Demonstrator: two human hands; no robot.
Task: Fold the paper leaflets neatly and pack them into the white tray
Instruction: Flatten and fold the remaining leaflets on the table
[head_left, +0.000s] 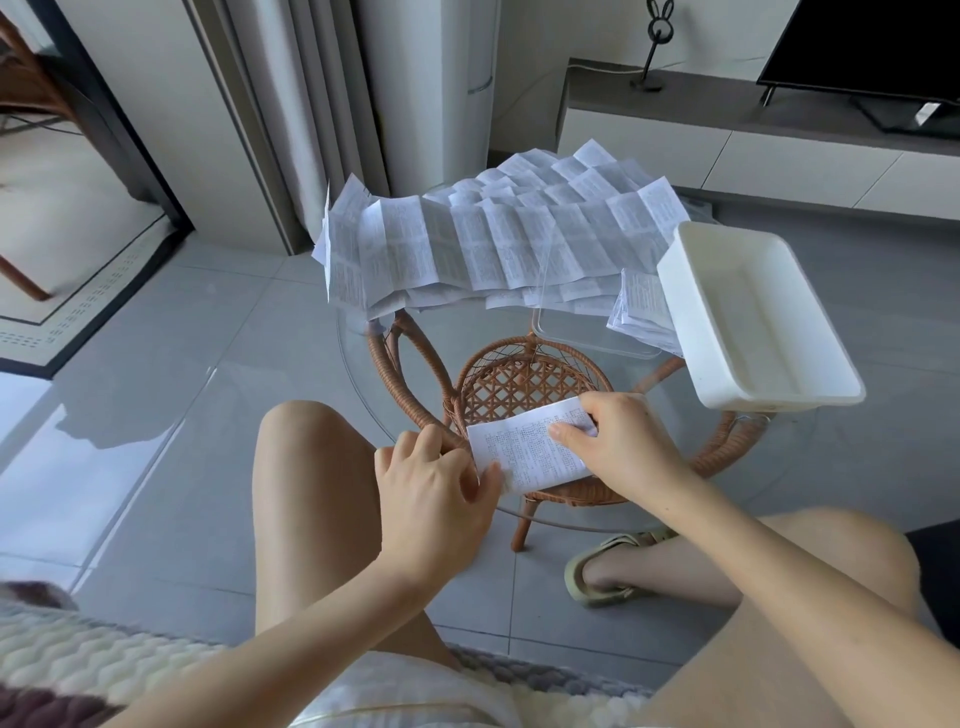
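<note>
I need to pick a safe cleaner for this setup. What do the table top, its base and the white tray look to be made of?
Table top: apparently clear glass with a glossy finish; the base and floor show through it.
Base: woven rattan or wicker, orange-brown, with a lattice weave.
White tray: probably plastic, smooth and dull-sheened, with rounded moulded corners; enamel cannot be ruled out.

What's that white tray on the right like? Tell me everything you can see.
The white tray is a rectangular dish with rounded corners and a thick rim, smooth like plastic, and nothing shows inside it. It sits upright at the right edge of the glass table, its left side overlapping a stack of folded leaflets.
</note>
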